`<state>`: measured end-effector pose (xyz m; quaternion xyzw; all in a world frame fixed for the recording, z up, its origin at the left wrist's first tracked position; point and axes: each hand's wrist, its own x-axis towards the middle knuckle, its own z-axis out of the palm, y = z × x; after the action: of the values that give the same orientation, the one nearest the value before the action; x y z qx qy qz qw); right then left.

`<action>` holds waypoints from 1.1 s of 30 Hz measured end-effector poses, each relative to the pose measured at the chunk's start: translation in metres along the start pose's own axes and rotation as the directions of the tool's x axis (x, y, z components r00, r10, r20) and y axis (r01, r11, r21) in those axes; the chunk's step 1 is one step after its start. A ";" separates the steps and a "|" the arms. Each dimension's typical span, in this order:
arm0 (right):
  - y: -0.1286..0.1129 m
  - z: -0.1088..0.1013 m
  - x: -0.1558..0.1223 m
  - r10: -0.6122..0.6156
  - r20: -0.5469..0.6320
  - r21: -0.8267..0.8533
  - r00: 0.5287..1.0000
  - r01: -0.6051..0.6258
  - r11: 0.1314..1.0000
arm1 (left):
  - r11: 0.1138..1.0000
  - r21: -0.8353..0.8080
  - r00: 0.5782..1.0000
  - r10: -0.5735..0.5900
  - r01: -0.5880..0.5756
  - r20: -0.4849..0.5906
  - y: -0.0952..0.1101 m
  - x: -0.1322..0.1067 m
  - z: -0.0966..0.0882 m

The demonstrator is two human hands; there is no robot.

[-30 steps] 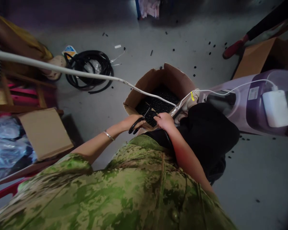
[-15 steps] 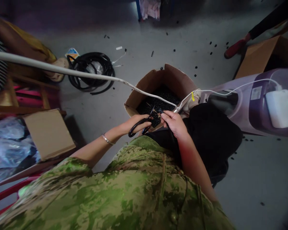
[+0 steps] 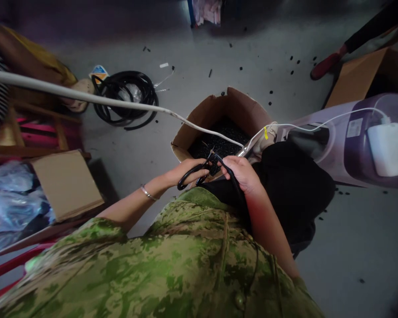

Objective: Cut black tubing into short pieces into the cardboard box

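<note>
My left hand (image 3: 185,171) is closed around the black handles of a pair of scissors (image 3: 187,176), whose blades point up and to the right. In my right hand (image 3: 240,171) is a black tube (image 3: 234,180), pinched near its end; its length trails down along my forearm. The tube's end lies against the scissor blades, though I cannot tell exactly how the blades meet it. Below both hands stands an open cardboard box (image 3: 205,110) with many small black pieces inside.
A white cable (image 3: 129,104) hangs across the view above the box. Coiled black tubing (image 3: 146,88) lies on the floor. At right is a purple and white machine (image 3: 340,137) with a white adapter (image 3: 388,150). Another person's shoe (image 3: 325,66) and small black pieces are on the floor.
My right hand has tilted and brought the tube's end leftward to the scissor blades. The left hand stays in nearly the same place, and the blades look closer together.
</note>
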<state>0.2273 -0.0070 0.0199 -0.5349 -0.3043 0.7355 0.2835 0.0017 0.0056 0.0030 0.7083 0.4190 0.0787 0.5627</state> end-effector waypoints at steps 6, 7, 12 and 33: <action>0.011 0.002 0.009 -0.182 -0.112 -0.183 0.977 0.160 0.970 | 0.999 0.035 0.999 0.041 -0.041 0.016 -0.001 0.002 0.003; 0.012 0.004 0.010 -0.195 -0.110 -0.212 0.975 0.169 0.963 | 0.998 0.044 0.999 0.048 -0.049 0.021 -0.002 0.002 0.004; 0.012 0.009 0.012 -0.185 -0.079 -0.298 0.980 0.154 0.942 | 0.995 0.082 0.998 0.053 -0.055 0.027 -0.006 0.003 0.005; 0.024 0.008 0.026 -0.123 0.077 -0.482 0.989 0.145 0.864 | 0.936 0.352 0.998 0.001 -0.021 0.058 -0.018 -0.002 0.007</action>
<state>0.2105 -0.0047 -0.0125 -0.5503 -0.5219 0.6254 0.1838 -0.0048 -0.0002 -0.0138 0.8020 0.4061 -0.0149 0.4378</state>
